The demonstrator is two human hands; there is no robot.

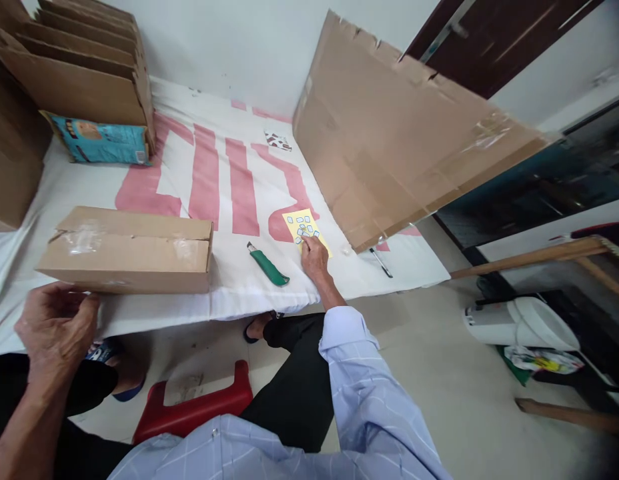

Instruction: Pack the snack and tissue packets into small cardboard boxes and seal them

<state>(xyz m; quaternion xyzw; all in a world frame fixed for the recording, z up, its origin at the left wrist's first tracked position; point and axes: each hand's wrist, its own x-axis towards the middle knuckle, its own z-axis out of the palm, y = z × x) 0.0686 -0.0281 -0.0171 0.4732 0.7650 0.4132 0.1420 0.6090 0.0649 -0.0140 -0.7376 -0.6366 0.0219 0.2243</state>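
From where I stand, everything hangs on the gap between the two hands and what lies under each. The right hand (315, 259) reaches forward over the table, its fingertips down on the yellow sticker sheet (300, 219). The fingers are drawn in close together; whether they have pinched up a sticker or only rest on the paper, I cannot tell. The sheet lies flat on the white cloth (229, 267), its long side running away from the person and leaning left at the far end, so most of what shows lies just beyond the fingertips.

The closed cardboard box (134, 243) is well off to the left of that hand, its long axis running across the person, roughly along the table's near edge. The left hand (59, 327) is much the nearer to it: half curled, thumb apart from the fingers, set at the box's lower left front. Part of the fingers is hidden, so I cannot say whether they grip it or merely touch.

Between the box and the right hand lies a green cutter (270, 268), slanted, its blade end pointing away and to the left, touched by neither hand.
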